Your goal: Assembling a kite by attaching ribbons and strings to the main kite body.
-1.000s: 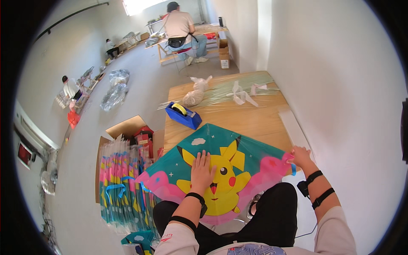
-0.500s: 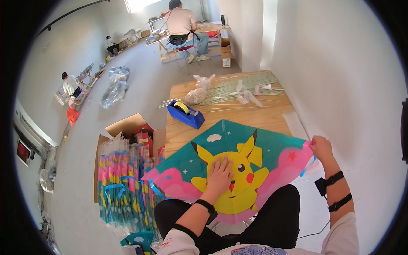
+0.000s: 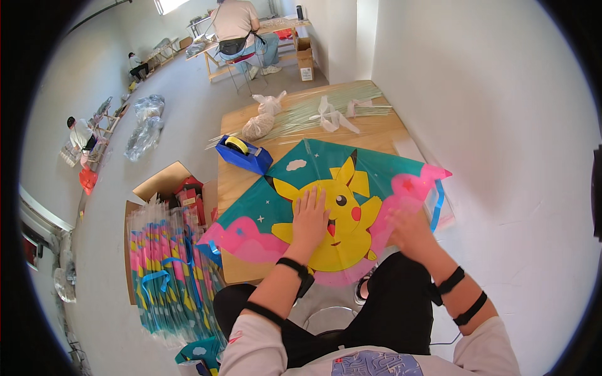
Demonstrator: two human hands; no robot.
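Note:
A diamond-shaped kite (image 3: 251, 202) lies spread over the near end of the wooden table, its lower tip hanging past the edge above my lap. It is teal with pink lower sides and a large yellow cartoon animal in the middle. My left hand (image 3: 310, 219) rests flat on the yellow figure, fingers stretched out. Over the pink right side is my right hand (image 3: 411, 230), blurred by motion, its fingers apart with nothing in them. Blue ribbon (image 3: 437, 205) hangs at the kite's right corner; more blue shows at the left corner.
A blue tape dispenser (image 3: 244, 155) stands beyond the kite, near tied plastic bags (image 3: 258, 127) and thin pale rods (image 3: 301, 113) on the table (image 3: 401, 135). Left of it, a cardboard box (image 3: 164, 180) and a stack of folded kites (image 3: 160, 276). A person (image 3: 235, 25) sits farther back.
My right hand has let go of the kite's right corner and moved left over the pink part. The kite has shifted forward onto the table; my left hand still rests on it.

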